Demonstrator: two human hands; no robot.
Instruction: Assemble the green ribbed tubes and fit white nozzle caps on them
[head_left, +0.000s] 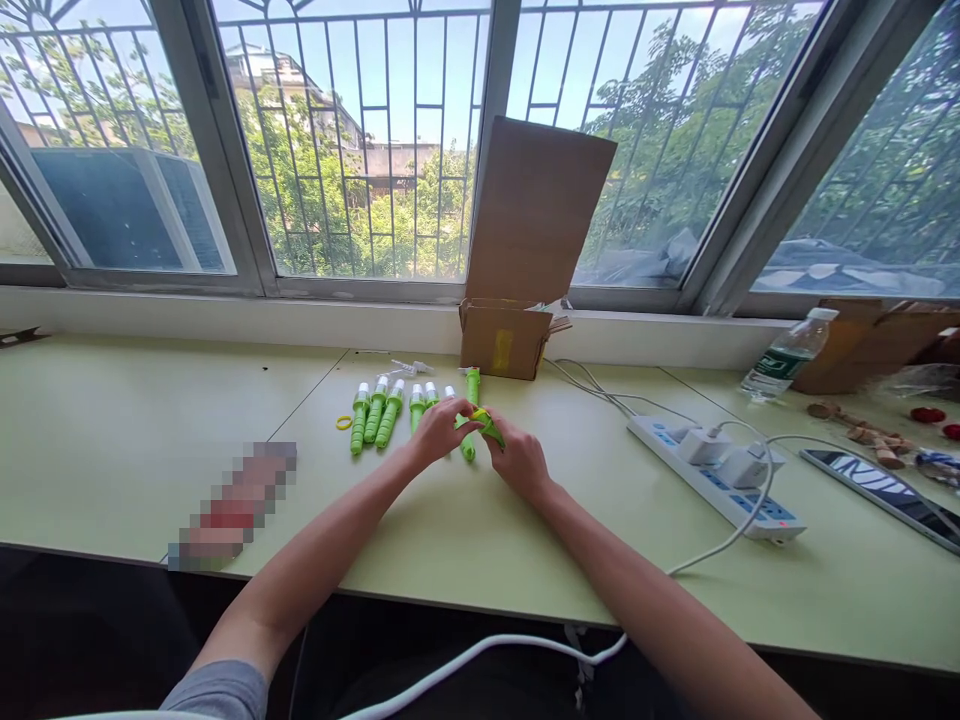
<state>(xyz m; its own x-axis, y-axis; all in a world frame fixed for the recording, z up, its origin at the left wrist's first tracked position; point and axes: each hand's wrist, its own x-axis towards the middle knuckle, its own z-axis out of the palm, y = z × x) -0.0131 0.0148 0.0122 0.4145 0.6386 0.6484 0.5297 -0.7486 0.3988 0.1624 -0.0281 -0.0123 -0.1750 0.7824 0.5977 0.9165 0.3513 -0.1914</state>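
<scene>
Both of my hands meet over the pale green table (135, 430), pinching one small green and yellow plastic part (488, 422) between them. My left hand (439, 430) grips it from the left with curled fingers. My right hand (517, 460) holds it from the right. Just behind my hands lies a row of several green tubes with white caps (379, 410). One more green tube (472, 385) lies upright in the row by my fingers. A small yellow ring (343, 422) sits left of the row.
An open cardboard box (504, 335) stands at the window sill behind the tubes. A white power strip (716, 475) with plugged chargers and cables lies to the right, with a water bottle (787, 355), a phone (885, 490) and small wooden pieces (862, 430) beyond. A blurred patch lies at the left front.
</scene>
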